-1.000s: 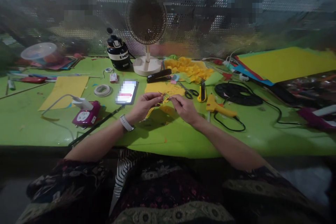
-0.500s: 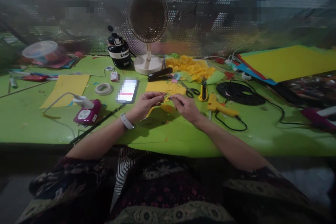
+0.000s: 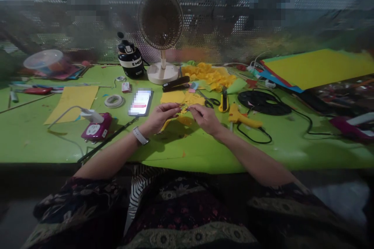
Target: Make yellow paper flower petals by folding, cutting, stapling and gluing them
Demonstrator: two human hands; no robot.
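My left hand (image 3: 167,116) and my right hand (image 3: 203,117) meet above the middle of the table, fingertips pinched. A small, thin yellow-green piece (image 3: 184,106) spans the narrow gap between them; its exact kind is too small to tell. Beneath and just beyond the hands lie yellow paper sheets (image 3: 173,97) and yellow scraps (image 3: 184,120). Close to my right hand are black-handled scissors (image 3: 212,102), a yellow box cutter (image 3: 223,102) and a yellow glue gun (image 3: 244,118). A phone (image 3: 140,102) with a lit screen lies to the left.
A fan (image 3: 163,73), a black bottle (image 3: 131,62), a stapler (image 3: 175,84) and crumpled yellow paper (image 3: 210,74) stand or lie at the back. Left are a tape roll (image 3: 114,100) and a purple power adapter (image 3: 97,127). Right are a black disc (image 3: 263,102) and coloured sheets (image 3: 321,68).
The camera view has shifted slightly. Both hands stay in nearly the same place, still pinching at the small thin piece.
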